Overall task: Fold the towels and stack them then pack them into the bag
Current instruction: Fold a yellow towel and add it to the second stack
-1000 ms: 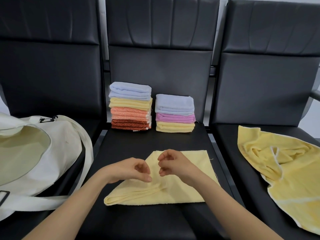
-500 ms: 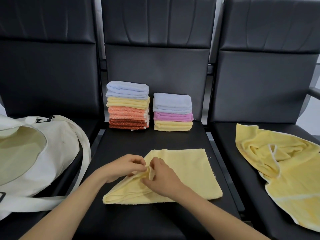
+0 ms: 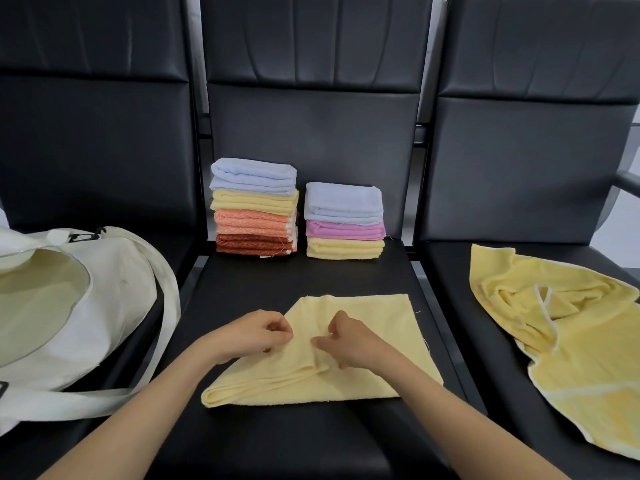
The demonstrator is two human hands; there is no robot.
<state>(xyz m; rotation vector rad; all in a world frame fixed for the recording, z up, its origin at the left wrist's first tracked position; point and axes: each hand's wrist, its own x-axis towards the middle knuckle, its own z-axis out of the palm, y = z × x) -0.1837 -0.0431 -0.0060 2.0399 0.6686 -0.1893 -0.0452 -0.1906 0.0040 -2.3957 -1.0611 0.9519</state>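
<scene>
Half-folded yellow towel (image 3: 377,327) lies flat on the bench (image 3: 277,282), middle seat, front half. The left hand (image 3: 251,336) has its fingers curled, pinching the towel's slanted left edge; the right hand (image 3: 349,342) pinches a raised crease just beside it. The taller stack (image 3: 254,206) and shorter stack (image 3: 344,221) sit side by side at the backrest. The bag (image 3: 114,282) lies open on the left seat, and a crumpled towel (image 3: 571,341) on the right seat.

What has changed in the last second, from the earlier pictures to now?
The right hand, close against the left hand half a second ago, has moved back to the right, so a gap shows between them again. Both still pinch the raised fold of the yellow towel. The two folded stacks, the bag and the loose towel stayed in place.
</scene>
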